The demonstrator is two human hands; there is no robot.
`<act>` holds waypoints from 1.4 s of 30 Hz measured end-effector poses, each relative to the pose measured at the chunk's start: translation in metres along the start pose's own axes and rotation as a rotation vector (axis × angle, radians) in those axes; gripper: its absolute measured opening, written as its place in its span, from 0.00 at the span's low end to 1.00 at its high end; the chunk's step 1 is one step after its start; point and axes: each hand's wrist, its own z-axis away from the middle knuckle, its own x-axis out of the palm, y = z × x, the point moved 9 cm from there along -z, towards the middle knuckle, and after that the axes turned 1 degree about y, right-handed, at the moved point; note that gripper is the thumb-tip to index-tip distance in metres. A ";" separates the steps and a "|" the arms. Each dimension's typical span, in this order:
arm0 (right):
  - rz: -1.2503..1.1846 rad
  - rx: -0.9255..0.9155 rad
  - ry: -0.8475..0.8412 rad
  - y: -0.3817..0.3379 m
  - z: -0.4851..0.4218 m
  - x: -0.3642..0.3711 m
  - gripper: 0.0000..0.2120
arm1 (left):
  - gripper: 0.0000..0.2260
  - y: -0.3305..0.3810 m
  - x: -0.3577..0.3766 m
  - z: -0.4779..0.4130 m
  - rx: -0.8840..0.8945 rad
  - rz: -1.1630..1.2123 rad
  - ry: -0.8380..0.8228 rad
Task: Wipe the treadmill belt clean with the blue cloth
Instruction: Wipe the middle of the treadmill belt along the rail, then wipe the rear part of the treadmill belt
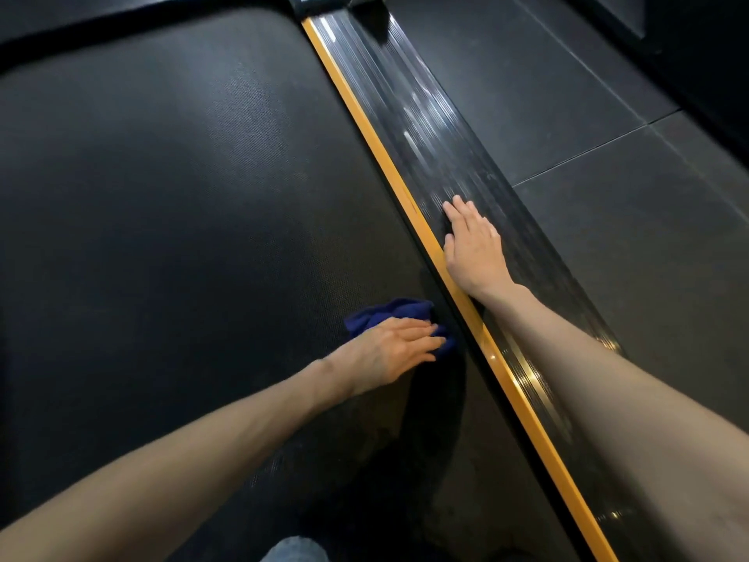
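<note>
From the head view there is one treadmill belt [162,196], dark and finely textured, filling the left and middle of the frame. One blue cloth [381,312] lies on it. There are two bare hands, each on a bare forearm.

The cloth sits bunched at the belt's right edge, in the near half of the belt, just beside the one orange strip [364,115] that runs along that edge. The left hand [389,350] lies on top of the cloth with its fingers straight and close together, pressing it flat against the belt, not curled round it. Most of the cloth shows beyond the back of the hand, on the far side. A small fold also pokes out past the fingertips toward the orange strip.

The right hand [474,247] holds nothing. It rests palm down, fingers extended, on the one ribbed black side rail [429,127] to the right of the orange strip, farther up than the left hand and apart from the cloth.

Right of the rail lies a dark tiled floor [608,115] with thin pale joints. At the bottom edge a patch of denim [294,549] shows over the belt.
</note>
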 end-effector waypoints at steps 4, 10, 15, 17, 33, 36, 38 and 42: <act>-0.156 0.019 0.112 -0.019 0.021 -0.024 0.20 | 0.20 -0.009 0.000 0.011 -0.029 0.073 0.015; -0.096 0.082 -0.043 -0.062 0.078 -0.008 0.12 | 0.22 -0.047 -0.045 0.045 -0.198 0.202 0.327; 0.099 0.196 -0.375 -0.086 0.108 0.046 0.24 | 0.24 -0.106 -0.067 0.091 -0.529 0.112 0.460; 0.105 0.150 -0.327 -0.098 0.104 0.045 0.22 | 0.24 -0.120 -0.070 0.107 -0.567 0.093 0.482; 0.123 -0.364 -0.114 -0.181 0.096 0.104 0.27 | 0.16 -0.121 -0.051 0.316 -1.163 0.148 0.555; 0.066 -0.403 -0.137 -0.193 0.105 0.110 0.22 | 0.16 -0.107 -0.036 0.358 -1.370 0.196 0.622; 0.068 -0.610 -0.185 -0.220 0.135 0.119 0.22 | 0.17 -0.098 -0.024 0.368 -1.437 0.261 0.643; 0.080 -1.133 -0.306 -0.276 0.207 0.137 0.21 | 0.16 -0.085 -0.022 0.384 -1.487 0.260 0.624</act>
